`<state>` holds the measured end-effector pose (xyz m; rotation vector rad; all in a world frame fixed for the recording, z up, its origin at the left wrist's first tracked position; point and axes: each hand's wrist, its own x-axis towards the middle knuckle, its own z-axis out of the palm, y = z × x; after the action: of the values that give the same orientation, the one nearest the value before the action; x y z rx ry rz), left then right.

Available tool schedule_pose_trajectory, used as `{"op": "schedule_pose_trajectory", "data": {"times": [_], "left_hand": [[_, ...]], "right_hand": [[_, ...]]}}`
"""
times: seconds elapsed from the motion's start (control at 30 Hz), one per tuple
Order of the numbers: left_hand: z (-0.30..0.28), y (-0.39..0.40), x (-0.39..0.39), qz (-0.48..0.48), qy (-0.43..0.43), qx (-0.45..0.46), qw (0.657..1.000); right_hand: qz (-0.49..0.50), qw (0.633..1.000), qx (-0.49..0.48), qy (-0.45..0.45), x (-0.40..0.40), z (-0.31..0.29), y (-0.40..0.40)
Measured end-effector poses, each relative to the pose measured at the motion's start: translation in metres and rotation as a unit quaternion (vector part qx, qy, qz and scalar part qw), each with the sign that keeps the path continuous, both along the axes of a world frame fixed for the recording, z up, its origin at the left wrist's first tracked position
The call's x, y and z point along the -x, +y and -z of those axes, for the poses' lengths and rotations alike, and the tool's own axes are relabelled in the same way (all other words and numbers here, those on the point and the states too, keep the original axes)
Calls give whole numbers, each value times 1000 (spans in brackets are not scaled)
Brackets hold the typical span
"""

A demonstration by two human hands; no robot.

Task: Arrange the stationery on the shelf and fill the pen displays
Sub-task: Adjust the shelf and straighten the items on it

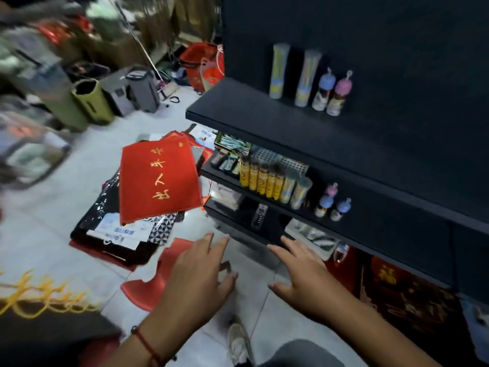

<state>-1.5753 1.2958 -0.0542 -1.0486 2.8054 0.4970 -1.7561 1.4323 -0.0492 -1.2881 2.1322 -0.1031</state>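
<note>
A black shelf unit [254, 120] fills the right side. Its top shelf carries two tall clear pen tubes [279, 71] and two small capped bottles [332, 92]. On the middle shelf [375, 223] stand several yellow-labelled pen tubes [260, 181], more small bottles [332, 206] and pen boxes [232, 148] at its left end. My left hand [199, 274] and my right hand [301, 271] hover side by side low in front of the lower shelves, fingers spread and straight, holding nothing.
A pile of red mats with gold characters [158, 178] and packaged goods lies on the tiled floor [87, 160] left of the shelf. A red plastic stool [153, 284] sits under my left hand. Bins [92, 102] and a red basket [202, 66] stand farther back.
</note>
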Motion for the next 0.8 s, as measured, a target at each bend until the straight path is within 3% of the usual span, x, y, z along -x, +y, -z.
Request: {"op": "schedule_pose_trajectory", "data": {"times": [0.5,0.8], "left_hand": [[23,-190,106,-70,-11,14,997],[4,-240,154,-112,-26,53,992]], "right_hand": [[-84,996,-11,33,117,21,-224],[-146,988,28,47,163,-1,-302]]}}
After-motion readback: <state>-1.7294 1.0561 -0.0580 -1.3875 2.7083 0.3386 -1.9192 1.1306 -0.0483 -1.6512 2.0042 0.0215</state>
